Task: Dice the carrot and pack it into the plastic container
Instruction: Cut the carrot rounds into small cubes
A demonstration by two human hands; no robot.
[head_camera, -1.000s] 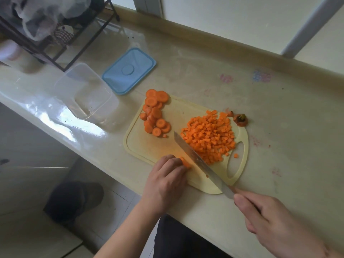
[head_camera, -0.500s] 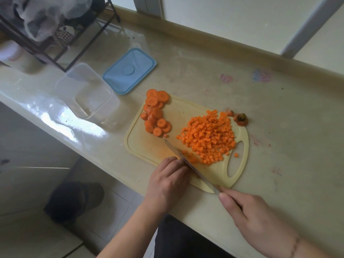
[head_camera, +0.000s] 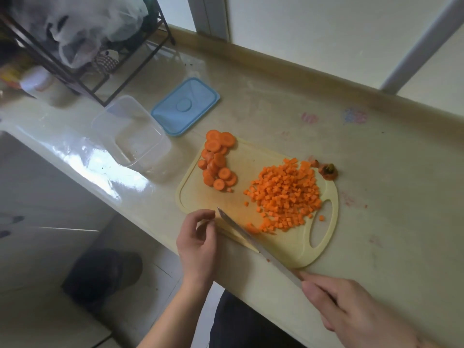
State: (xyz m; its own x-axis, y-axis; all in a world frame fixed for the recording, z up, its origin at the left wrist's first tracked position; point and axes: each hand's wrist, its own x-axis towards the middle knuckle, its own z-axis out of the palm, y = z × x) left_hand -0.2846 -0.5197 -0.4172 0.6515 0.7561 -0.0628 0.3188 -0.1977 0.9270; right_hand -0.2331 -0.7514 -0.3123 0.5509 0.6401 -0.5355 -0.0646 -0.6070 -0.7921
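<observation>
A pale yellow cutting board (head_camera: 241, 197) lies on the counter. Round carrot slices (head_camera: 217, 160) are stacked at its far left, and a heap of diced carrot (head_camera: 286, 194) covers its right half. My right hand (head_camera: 351, 307) grips the handle of a knife (head_camera: 241, 232) whose blade lies across the board's near edge, with a few orange bits (head_camera: 252, 228) beside it. My left hand (head_camera: 198, 244) hovers at the board's near left corner, fingers loosely curled, holding nothing. The clear plastic container (head_camera: 133, 136) stands left of the board, with no carrot in it.
A blue lid (head_camera: 185, 106) lies beyond the container. The carrot stub (head_camera: 327, 170) sits off the board's far right corner. A black wire rack (head_camera: 82, 54) with bags fills the far left. The counter's near edge runs just under my hands.
My left hand has lifted off the carrot pieces and drawn back left. The knife has slid left and back along the board's near edge, leaving fresh bits by the heap.
</observation>
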